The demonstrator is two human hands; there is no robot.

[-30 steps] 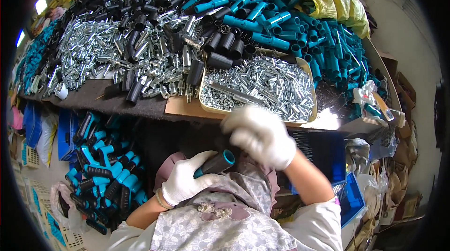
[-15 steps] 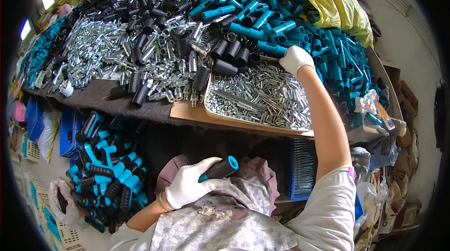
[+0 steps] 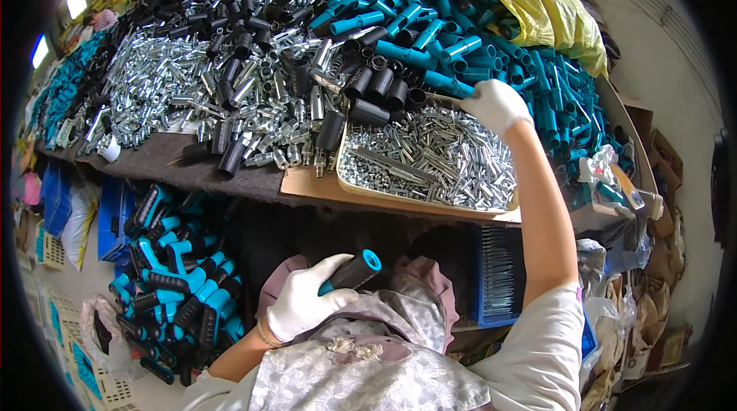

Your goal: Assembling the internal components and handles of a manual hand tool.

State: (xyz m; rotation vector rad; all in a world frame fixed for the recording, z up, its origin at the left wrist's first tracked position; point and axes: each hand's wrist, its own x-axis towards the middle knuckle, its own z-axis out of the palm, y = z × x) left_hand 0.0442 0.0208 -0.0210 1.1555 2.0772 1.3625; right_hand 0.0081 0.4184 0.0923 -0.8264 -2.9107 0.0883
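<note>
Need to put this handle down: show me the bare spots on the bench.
Bare dark mat along the front edge, left of the tray. A brown strip borders the tray's near-left corner. Elsewhere is crowded: metal parts, black tubes, teal tubes; the tray is full.

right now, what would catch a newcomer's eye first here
The heaped table: shiny metal fittings on the left, black sleeves in the middle, teal tubes on the right. The right hand, gloved white, reaches to the teal tubes above the tray of small metal parts. The left hand holds a black-and-teal handle at the lap.
</note>
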